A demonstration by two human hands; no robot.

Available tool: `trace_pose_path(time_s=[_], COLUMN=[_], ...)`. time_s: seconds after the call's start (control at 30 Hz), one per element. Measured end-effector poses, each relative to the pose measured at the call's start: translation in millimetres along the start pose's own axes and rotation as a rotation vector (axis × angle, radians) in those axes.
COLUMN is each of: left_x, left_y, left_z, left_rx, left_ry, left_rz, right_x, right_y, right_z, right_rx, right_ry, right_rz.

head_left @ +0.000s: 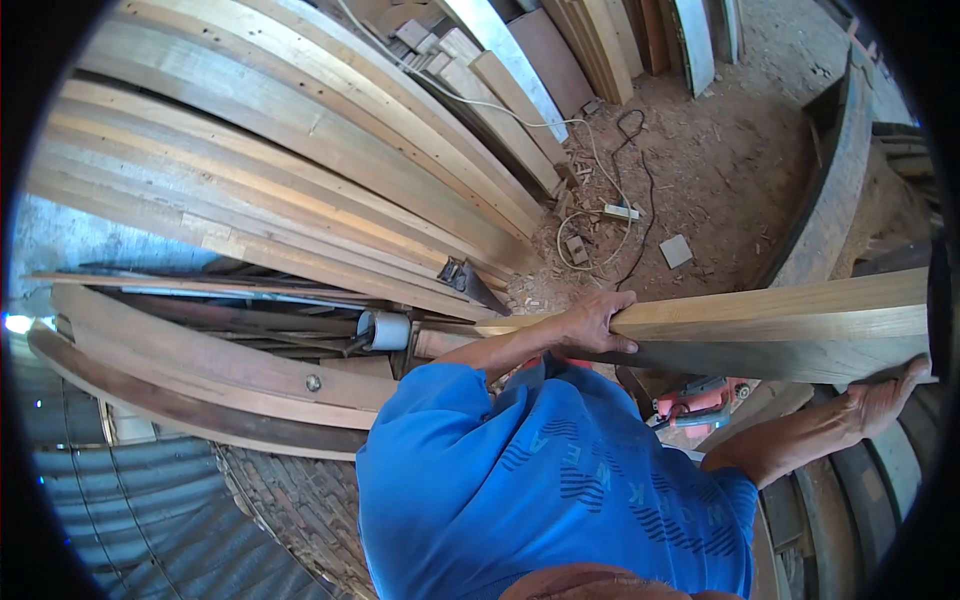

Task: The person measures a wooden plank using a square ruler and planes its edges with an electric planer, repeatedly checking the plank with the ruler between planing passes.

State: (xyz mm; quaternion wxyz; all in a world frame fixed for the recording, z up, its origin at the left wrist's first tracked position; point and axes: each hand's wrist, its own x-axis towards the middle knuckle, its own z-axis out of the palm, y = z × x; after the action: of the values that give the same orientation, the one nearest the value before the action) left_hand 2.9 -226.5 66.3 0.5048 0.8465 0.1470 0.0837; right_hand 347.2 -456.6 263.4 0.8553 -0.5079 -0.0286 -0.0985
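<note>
A long, thick wooden plank with a pale top and a greyish lower face runs from in front of my body toward the right rim. My left hand is closed on it near the middle of the view, thumb and fingers pressed against the wood. Farther right, my right hand holds the plank from below, palm against its lower edge. Beneath the plank, partly hidden by it and my arm, lies a red and teal power tool.
Long boards lean in a stack at the left. A white bucket sits among scraps. Cables, a white power strip and a pale square piece lie on the dusty floor. A curved timber stands at right.
</note>
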Motion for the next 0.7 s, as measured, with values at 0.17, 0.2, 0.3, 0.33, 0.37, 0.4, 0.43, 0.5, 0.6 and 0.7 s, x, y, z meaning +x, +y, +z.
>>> trace_pose_path(time_s=[0.17,0.2,0.3,0.33,0.37,0.4,0.43,0.5,0.6,0.7], left_x=[26,39,58,63,71,80,91,118,174,230], left_y=[-7,-7,-17,-8,-13,-24,-25,-19,11,129], left_z=[8,12,17,9,9,11,7,3,-21,-74], left_rx=[-0.077,-0.111,-0.254,-0.299,-0.309,-0.367,-0.423,-0.355,-0.186,-0.13], left_ry=[-0.071,-0.107,-0.093,-0.102,-0.133,-0.166,-0.202,-0.213,-0.179,0.223], left_rz=[0.041,0.087,0.165,0.137,0.162,0.168,0.177,0.275,0.362,0.762], right_x=[-12,-23,-29,-37,-43,-50,-56,-66,-72,-76], right_y=[-40,-54,-76,-76,-76,-75,-78,-82,-85,-74], right_z=[-12,-8,-10,1,7,12,18,26,40,90], right_rx=[0.026,0.033,0.067,0.046,0.074,0.102,0.132,0.171,0.271,0.036], right_ry=[0.086,0.156,0.195,0.234,0.199,0.164,0.128,0.063,-0.173,0.066], right_rz=[-0.073,-0.093,-0.21,-0.276,-0.314,-0.349,-0.388,-0.44,-0.391,-0.545])
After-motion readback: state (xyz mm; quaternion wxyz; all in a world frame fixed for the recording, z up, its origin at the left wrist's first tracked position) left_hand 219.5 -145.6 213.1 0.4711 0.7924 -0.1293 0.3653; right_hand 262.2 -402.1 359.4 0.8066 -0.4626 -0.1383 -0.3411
